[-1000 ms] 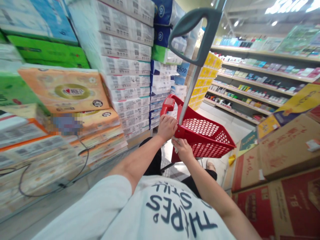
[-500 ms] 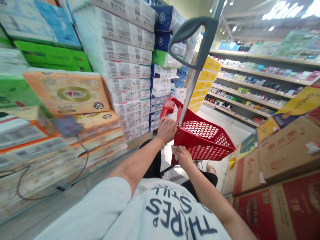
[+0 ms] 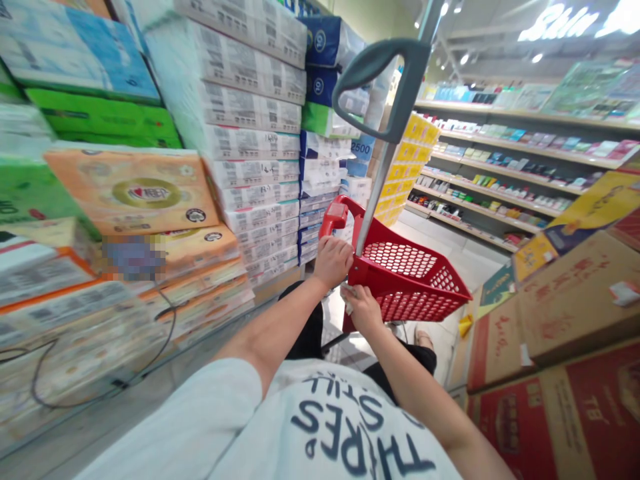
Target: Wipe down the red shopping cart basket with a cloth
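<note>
- The left hand (image 3: 333, 261) has its fingers curled tight over the near rim of the red basket (image 3: 417, 283), just beside the foot of the metal pole (image 3: 379, 190).
- The right hand (image 3: 361, 308) sits lower, against the basket's near outer wall. Its fingers are closed on a white wad (image 3: 346, 295); whether this is cloth or paper I cannot tell.
- The basket is tipped forward in front of the person's knees, above the floor (image 3: 450, 243) of the aisle. Its grey handle (image 3: 387, 80) rises high on the pole.
- The step in hand looks like 1 hand steadying the basket while the other presses the wad to its wall, as in wiping.
- Any further stroke along the wall calls for a firm left-hand grip, so the tilted basket does not swing.
- Tissue packs (image 3: 250, 133) are stacked close on the left, and cardboard boxes (image 3: 575, 307) on the right.
</note>
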The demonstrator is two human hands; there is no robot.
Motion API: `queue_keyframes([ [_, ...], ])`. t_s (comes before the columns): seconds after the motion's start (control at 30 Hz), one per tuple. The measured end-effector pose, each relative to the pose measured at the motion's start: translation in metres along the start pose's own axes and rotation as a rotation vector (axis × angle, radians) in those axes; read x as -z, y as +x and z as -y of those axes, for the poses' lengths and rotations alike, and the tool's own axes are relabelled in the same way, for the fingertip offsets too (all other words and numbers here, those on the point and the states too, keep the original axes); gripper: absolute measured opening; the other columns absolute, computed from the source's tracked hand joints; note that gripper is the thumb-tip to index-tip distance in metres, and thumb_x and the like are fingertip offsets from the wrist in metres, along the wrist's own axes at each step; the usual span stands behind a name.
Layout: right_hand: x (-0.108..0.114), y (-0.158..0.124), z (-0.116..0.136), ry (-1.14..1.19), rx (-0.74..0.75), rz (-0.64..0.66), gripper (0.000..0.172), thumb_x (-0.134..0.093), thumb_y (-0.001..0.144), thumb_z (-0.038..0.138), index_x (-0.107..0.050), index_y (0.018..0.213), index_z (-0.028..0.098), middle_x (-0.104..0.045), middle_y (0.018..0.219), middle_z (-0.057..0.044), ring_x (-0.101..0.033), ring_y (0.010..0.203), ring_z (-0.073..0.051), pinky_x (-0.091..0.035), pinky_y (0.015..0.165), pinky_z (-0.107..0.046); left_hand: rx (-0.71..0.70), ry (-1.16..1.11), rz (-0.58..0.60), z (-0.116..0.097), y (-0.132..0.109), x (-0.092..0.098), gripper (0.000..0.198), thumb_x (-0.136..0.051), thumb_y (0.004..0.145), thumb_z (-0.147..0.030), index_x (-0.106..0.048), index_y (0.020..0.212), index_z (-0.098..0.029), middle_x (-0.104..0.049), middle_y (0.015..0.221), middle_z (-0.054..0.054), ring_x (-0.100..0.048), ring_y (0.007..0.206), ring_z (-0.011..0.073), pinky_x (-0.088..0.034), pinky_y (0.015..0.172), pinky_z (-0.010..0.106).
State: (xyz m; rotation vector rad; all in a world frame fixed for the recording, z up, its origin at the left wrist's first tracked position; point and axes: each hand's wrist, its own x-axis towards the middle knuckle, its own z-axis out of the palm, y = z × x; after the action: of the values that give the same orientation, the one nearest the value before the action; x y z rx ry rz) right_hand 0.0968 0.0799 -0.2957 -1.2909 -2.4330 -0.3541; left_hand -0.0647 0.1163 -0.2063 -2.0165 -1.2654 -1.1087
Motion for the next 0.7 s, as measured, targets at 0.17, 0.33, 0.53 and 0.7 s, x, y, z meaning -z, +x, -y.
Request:
queue_keyframes([
  [0.17, -0.007, -0.008, -0.006, 0.001, 0.002, 0.172, 0.040, -0.046, 0.090, 0.019, -0.059, 0.126, 0.034, -0.057, 0.111, -0.008, -0.046, 0.096, -0.023, -0.045, 0.069, -0.029, -0.015, 0.003, -0.002, 0.000, 0.000, 0.000, 0.013, -0.048, 0.089, -0.024, -0.060, 0.090, -0.020, -0.063, 0.089, 0.006, -0.051, 0.095, 0.0240, -0.033, 0.096, 0.044],
  [0.33, -0.008, -0.010, -0.004, 0.001, -0.040, 0.273, 0.043, -0.045, 0.091, 0.019, -0.055, 0.130, 0.034, -0.056, 0.113, -0.007, -0.046, 0.099, -0.022, -0.044, 0.075, -0.029, -0.022, 0.008, 0.000, 0.000, 0.000, 0.001, 0.013, -0.048, 0.089, -0.023, -0.060, 0.089, -0.020, -0.064, 0.089, 0.005, -0.051, 0.095, 0.0238, -0.034, 0.096, 0.044],
  [0.53, -0.008, -0.011, -0.009, -0.021, 0.026, 0.150, 0.043, -0.044, 0.091, 0.016, -0.056, 0.129, 0.033, -0.057, 0.113, -0.007, -0.045, 0.095, -0.022, -0.042, 0.074, -0.030, -0.026, 0.002, -0.012, 0.001, -0.001, 0.001, 0.014, -0.047, 0.090, -0.023, -0.061, 0.090, -0.020, -0.064, 0.090, 0.005, -0.052, 0.096, 0.0238, -0.034, 0.097, 0.044],
  [0.7, -0.005, -0.005, -0.009, -0.022, 0.034, 0.000, 0.042, -0.048, 0.089, 0.015, -0.059, 0.126, 0.031, -0.058, 0.108, -0.007, -0.045, 0.091, -0.021, -0.041, 0.074, -0.029, -0.033, -0.003, -0.013, 0.002, -0.001, 0.001, 0.014, -0.048, 0.089, -0.022, -0.061, 0.092, -0.020, -0.065, 0.091, 0.006, -0.052, 0.097, 0.0245, -0.033, 0.097, 0.044],
])
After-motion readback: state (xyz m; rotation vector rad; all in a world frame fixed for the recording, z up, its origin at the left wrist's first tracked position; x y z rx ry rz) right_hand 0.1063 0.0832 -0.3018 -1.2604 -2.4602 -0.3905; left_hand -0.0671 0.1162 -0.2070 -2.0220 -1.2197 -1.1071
